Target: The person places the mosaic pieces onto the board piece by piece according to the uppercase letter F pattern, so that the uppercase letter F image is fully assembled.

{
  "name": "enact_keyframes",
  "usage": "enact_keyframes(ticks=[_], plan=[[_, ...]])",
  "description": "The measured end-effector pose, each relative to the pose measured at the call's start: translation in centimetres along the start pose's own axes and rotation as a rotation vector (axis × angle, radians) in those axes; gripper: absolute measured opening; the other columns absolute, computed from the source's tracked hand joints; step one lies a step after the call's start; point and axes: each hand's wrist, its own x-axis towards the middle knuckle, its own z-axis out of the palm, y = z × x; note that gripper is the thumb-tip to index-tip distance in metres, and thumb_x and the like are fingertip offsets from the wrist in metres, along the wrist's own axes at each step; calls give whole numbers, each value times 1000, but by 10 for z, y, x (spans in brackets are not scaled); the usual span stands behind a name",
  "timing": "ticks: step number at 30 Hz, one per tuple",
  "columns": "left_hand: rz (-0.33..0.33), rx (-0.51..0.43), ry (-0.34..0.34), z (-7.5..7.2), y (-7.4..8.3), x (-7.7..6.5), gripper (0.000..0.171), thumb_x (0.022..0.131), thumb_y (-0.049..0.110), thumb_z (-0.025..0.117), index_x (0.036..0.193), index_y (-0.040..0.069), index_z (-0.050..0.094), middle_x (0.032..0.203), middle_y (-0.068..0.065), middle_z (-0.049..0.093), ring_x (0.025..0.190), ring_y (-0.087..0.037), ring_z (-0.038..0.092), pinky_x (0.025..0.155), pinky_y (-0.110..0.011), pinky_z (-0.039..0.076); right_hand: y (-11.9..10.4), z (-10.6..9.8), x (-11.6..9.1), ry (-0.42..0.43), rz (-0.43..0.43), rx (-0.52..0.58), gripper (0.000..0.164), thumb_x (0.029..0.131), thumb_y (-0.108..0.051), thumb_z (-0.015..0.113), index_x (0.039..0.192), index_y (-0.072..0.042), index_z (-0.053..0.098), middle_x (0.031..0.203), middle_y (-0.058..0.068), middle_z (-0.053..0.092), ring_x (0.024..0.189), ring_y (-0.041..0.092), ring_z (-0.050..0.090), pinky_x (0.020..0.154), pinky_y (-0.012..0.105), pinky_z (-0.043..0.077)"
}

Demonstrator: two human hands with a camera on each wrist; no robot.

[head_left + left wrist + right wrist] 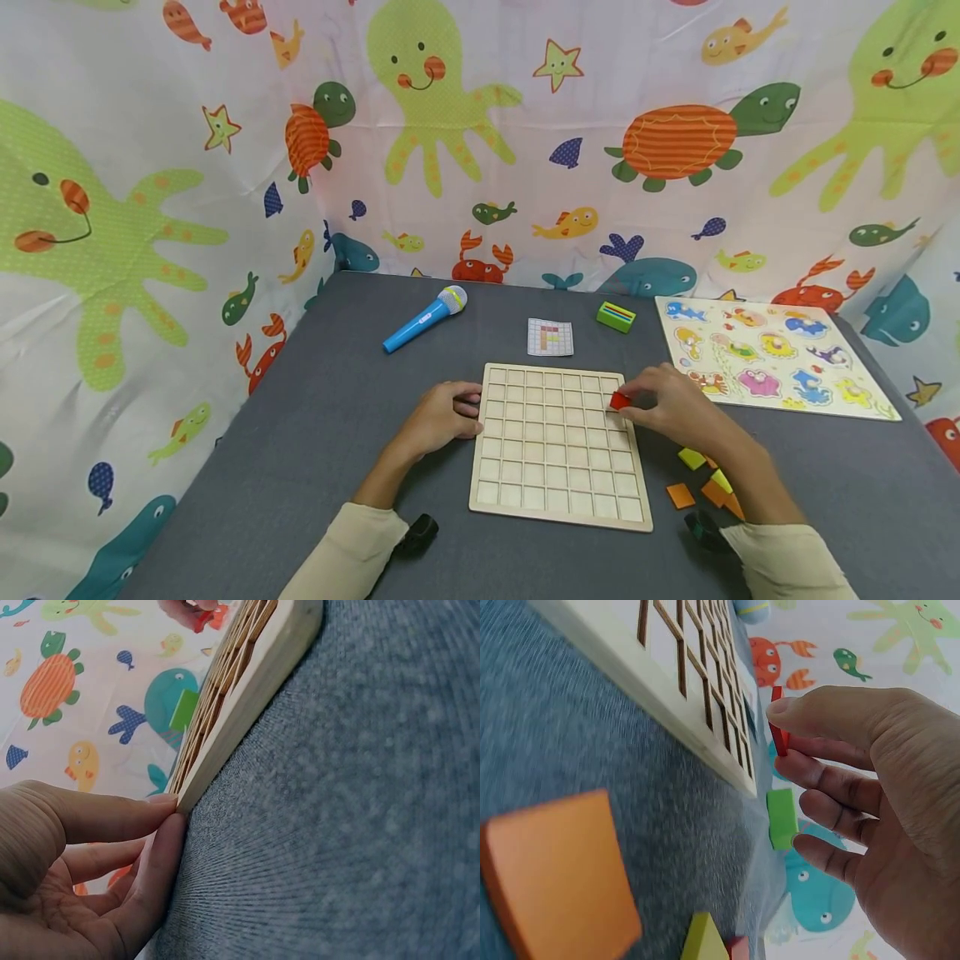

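Note:
A wooden grid board (558, 446) with square cells lies flat on the grey table. My left hand (444, 419) holds its left edge; in the left wrist view the thumb and index finger meet at the board's rim (225, 742). Over the upper right corner of the board, my right hand (671, 407) pinches a small red square tile (619, 401) between thumb and fingers. The right wrist view shows this red tile (778, 724) held on edge, above the board's side. All the cells in sight hold no tiles.
Loose orange tiles (680, 496) and yellow tiles (692, 458) lie under the right forearm. Behind the board are a printed pattern card (550, 337), a green block (616, 317) and a blue toy microphone (425, 320). A sea-animal puzzle board (772, 358) sits at the back right.

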Motion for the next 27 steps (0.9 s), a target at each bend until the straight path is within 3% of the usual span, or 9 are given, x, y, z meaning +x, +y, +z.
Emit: enact_keyframes(ticks=[8,27], plan=[[6,5,5,0,-1,-2,60,87,-7,79,144,-3,62,132,-17,65,114,-28,68,81,-34,65,-11,7,15,-15,-6,15,32,93,-29,80,116,-5,79,107,5,70,100,25,53,78,38,46],[9,-3,11,1,-3,0,59,87,-7,80,143,-2,63,132,-17,65,113,-28,70,81,-34,65,-40,27,46,-51,-111,39,29,94,-22,75,116,-4,81,110,6,74,105,25,55,82,39,47]])
